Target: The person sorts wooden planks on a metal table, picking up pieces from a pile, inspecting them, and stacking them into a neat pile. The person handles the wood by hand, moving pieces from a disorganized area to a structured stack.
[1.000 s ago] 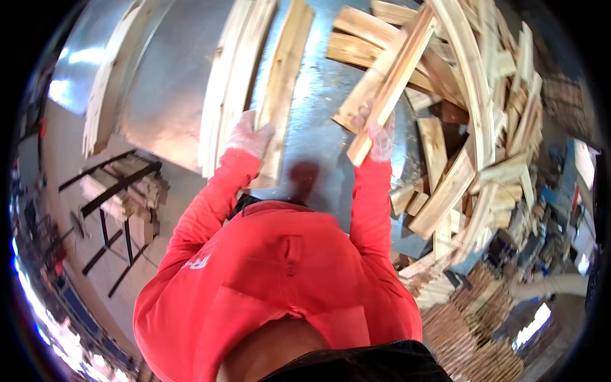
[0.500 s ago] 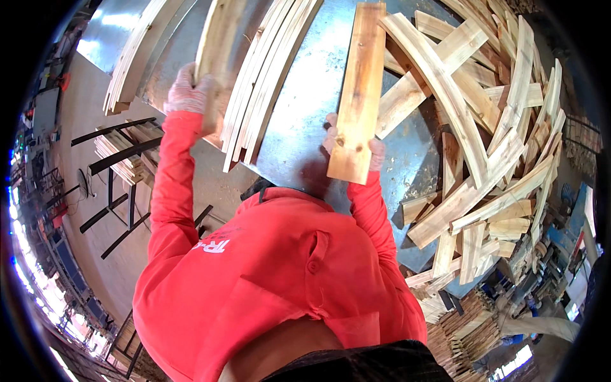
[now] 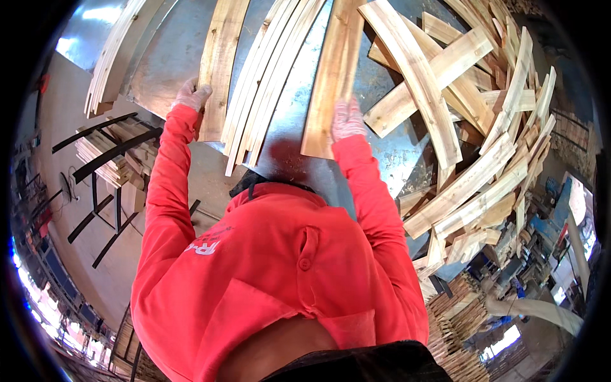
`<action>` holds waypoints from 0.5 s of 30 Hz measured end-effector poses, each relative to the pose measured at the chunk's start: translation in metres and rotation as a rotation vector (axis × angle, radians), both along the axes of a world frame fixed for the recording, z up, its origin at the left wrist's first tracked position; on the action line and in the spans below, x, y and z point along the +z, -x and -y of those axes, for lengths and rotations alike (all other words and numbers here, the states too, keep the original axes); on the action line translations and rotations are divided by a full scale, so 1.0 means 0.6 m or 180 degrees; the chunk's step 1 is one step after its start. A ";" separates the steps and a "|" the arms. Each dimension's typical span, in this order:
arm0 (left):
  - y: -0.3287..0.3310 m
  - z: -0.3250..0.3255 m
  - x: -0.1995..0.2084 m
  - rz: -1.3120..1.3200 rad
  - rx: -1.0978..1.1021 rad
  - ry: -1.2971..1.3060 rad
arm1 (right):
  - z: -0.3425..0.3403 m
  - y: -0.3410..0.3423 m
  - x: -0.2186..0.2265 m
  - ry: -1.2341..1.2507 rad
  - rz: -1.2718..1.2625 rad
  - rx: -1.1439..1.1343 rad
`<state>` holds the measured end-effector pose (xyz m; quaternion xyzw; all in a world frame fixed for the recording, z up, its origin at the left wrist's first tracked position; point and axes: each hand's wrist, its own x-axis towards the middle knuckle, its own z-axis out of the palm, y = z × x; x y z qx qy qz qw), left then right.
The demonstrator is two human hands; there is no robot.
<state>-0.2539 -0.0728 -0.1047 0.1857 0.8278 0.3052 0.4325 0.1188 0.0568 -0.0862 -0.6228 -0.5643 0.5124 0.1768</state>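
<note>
My left hand (image 3: 192, 95), in a pale glove, is closed on the left edge of a flat wooden plank (image 3: 223, 60) near its lower end. The thumb rests by the plank's face, and the other fingers are partly hidden. My right hand (image 3: 348, 119), also gloved and slightly blurred, grips the right edge of another plank (image 3: 328, 95), lower down its length. Between the two planks, several boards (image 3: 270, 70) stand on edge side by side in a row. Beneath everything is a shiny metal tabletop (image 3: 289, 130).
At the right, loose planks (image 3: 417, 83) lie crisscrossed in a heap. Another row of boards (image 3: 118, 54) stands at the far left. Below the left side of the table is a black metal frame (image 3: 105, 162) beside stacked wood. More stacked timber (image 3: 461, 318) is at the lower right.
The left plank has turned flat beside the standing row, with my left hand still at its edge. The right plank and my right hand have moved left, closer to the row.
</note>
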 end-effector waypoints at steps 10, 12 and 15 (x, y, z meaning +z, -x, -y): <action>-0.004 0.006 0.015 0.0652 0.0134 -0.0497 | 0.012 -0.003 -0.065 0.3201 -0.5140 -0.0306; -0.015 0.007 0.017 0.0590 0.0245 -0.0559 | 0.026 -0.003 -0.055 0.3107 -0.4558 -0.0475; -0.004 0.004 -0.011 0.0492 0.0168 -0.0819 | 0.053 0.035 -0.011 0.2130 -0.3447 -0.0418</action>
